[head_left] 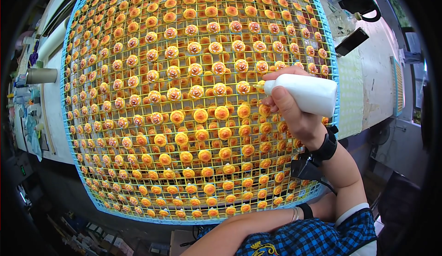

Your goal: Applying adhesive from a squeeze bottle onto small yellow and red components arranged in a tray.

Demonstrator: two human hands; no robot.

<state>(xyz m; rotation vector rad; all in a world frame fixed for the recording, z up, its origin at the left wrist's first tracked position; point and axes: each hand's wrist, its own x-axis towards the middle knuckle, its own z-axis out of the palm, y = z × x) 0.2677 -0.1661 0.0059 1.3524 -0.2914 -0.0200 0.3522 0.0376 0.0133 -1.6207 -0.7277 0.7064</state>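
My right hand point(294, 106) is closed around a white squeeze bottle point(309, 94), held nearly sideways. Its yellowish nozzle points left and meets or nearly meets the edge of a small orange flower-shaped piece point(243, 88). Rows of such pieces sit on a yellow wire grid point(189, 100) with a light blue rim point(69, 117). Pieces in the upper and left rows carry white marks; many nearer ones, like an orange piece point(200, 115), look plain. My left hand point(322, 208) lies at the grid's near right corner, partly behind my right arm, its fingers hidden.
A black strap with a small black device point(305, 167) hangs at my right wrist. On the right table point(373, 71) are a black phone-like slab point(352, 41), a clear bottle point(341, 23) and a black device point(358, 1). A grey can point(42, 75) stands at the left.
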